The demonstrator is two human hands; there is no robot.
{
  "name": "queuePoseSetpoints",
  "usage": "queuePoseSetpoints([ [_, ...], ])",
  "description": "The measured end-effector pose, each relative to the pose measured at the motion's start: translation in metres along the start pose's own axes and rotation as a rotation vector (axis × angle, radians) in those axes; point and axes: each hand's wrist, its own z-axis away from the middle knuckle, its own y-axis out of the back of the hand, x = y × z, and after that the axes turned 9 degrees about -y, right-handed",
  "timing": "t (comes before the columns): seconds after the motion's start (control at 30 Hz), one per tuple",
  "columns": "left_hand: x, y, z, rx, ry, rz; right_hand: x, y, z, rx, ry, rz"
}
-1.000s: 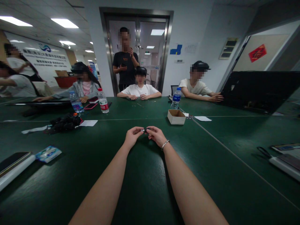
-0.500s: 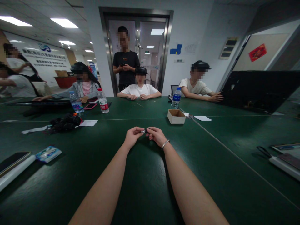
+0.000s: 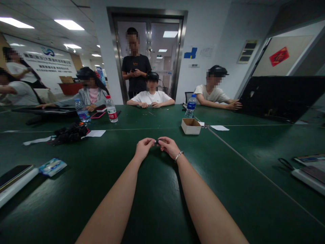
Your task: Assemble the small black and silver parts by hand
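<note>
Both hands pinch one small dark part (image 3: 156, 141) between fingertips: left hand (image 3: 143, 148), right hand (image 3: 169, 147), just above the desk (image 3: 157, 203), nearer than the cardboard box (image 3: 191, 126). It looks light, stiff, easily dropped; the ends give the best hold.

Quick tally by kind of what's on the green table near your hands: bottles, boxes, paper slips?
Water bottles: 3
Cardboard box: 1
White paper slips: 2
Small dark part pinched between left hand and right hand: 1
Total: 7
</note>
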Motion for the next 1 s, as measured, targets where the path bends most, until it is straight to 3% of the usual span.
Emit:
queuePoseSetpoints([
  [0.3,-0.001,0.0027,0.0021,-0.003,0.107,-0.234,0.0041,0.0028,-0.0003,-0.066,0.068,0.064],
  [0.53,-0.0011,0.001,0.0016,-0.033,-0.006,0.036,-0.0002,-0.0002,0.0005,0.005,0.005,0.022],
  [0.73,0.002,-0.0009,0.0021,-0.051,-0.028,0.134,-0.0047,-0.0016,0.0031,0.02,-0.048,-0.013],
  [1.0,0.0015,0.001,0.0025,-0.042,-0.072,-0.074,-0.0041,0.0005,0.0039,-0.027,-0.06,-0.004],
])
